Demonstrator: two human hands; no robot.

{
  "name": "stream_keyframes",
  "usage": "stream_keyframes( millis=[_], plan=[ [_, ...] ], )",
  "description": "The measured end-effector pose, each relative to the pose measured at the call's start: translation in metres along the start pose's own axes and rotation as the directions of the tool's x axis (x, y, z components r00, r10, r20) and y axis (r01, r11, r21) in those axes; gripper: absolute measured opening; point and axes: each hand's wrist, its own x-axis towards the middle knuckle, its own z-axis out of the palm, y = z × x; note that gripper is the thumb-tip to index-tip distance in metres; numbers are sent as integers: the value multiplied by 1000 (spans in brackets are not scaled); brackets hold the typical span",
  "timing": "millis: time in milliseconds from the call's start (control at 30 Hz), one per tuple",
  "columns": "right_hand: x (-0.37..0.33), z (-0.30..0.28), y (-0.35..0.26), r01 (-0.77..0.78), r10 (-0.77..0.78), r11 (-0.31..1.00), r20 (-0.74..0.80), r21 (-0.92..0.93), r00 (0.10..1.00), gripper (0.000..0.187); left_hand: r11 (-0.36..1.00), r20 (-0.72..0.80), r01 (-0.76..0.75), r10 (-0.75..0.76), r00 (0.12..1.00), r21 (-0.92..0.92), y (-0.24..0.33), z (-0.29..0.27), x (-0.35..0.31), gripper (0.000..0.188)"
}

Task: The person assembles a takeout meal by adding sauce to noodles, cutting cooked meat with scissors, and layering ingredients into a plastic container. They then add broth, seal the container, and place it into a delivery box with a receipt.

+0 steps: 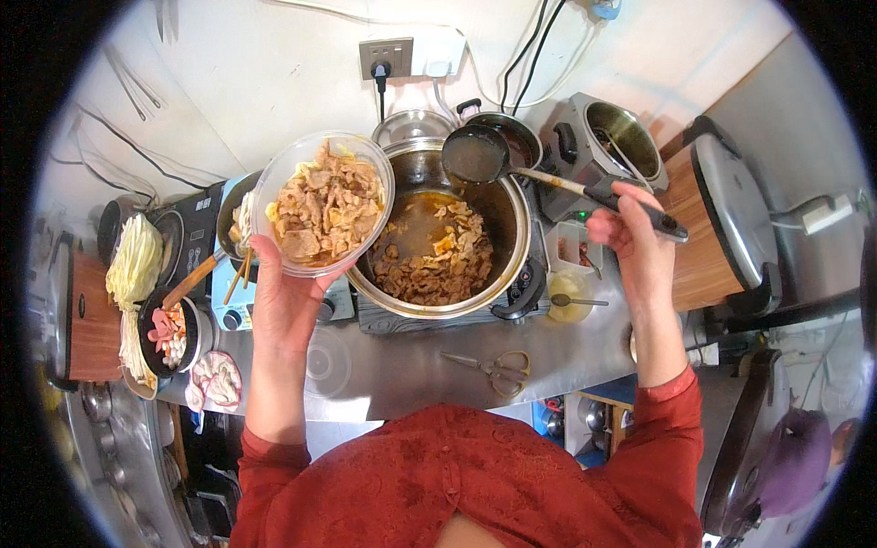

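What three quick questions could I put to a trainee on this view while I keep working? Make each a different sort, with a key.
1. What does the left hand hold?
2. True or false: the scissors lie inside the large steel pot.
3. Multiple choice: the right hand holds
A. a cleaver
B. a ladle
C. a whisk

Key:
1. A clear plastic bowl of sliced meat.
2. False; they lie on the metal counter, on the person's side of the pot.
3. B.
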Motion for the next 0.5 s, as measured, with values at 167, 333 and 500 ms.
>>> stream_keyframes(
  millis=[167,333,500],
  plan=[
    [-33,6,17,251,-202,944,225,-215,953,21,1000,3,-6,6,1000,-11,7,-3,-6,84],
    [-53,1,19,794,-485,449,634,-410,602,25,999,-30,-33,33,999,7,6,-5,-10,84],
    [-24,-14,17,853,-558,255,651,-455,514,29,999,-86,-35,34,996,-10,2,-6,-9,83]
  ],
)
